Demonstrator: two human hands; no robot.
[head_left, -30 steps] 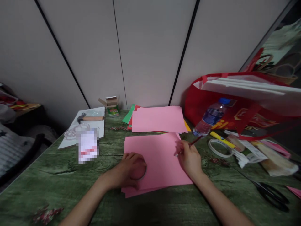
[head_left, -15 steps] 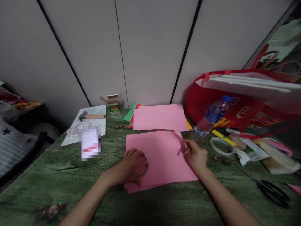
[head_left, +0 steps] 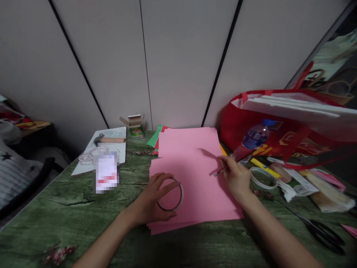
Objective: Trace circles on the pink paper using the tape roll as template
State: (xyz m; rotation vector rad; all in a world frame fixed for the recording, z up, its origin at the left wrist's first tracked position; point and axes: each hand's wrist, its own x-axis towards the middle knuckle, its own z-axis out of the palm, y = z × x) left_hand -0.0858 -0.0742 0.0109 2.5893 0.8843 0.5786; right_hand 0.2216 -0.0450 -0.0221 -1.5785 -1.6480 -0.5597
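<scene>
My left hand (head_left: pixel 154 195) curves its thumb and fingers around a thin roll of tape (head_left: pixel 182 197), which rests on a pink sheet of paper (head_left: pixel 203 190). Pink paper shows through the roll's open middle. Pinched in my right hand (head_left: pixel 235 176) is a pencil (head_left: pixel 220 171), its eraser end pointing left over the paper's right part. The pencil's other end runs up and right past the fingers. More sheets lie under the top one, with their edges showing at the lower left.
Behind lies another pink stack (head_left: pixel 189 141) with green and red sheets. To the right are a water bottle (head_left: pixel 253 137), a red bag (head_left: pixel 279 126), a white tape roll (head_left: pixel 263 178), a yellow tube (head_left: pixel 264 168) and black scissors (head_left: pixel 323 230). A hammer (head_left: pixel 111 140) and an open box (head_left: pixel 136 128) stand left.
My left hand has spread around the roll of tape, which sits slightly farther right and shows more. My right hand has shifted slightly right with the pencil. The front paper now meets the rear stack.
</scene>
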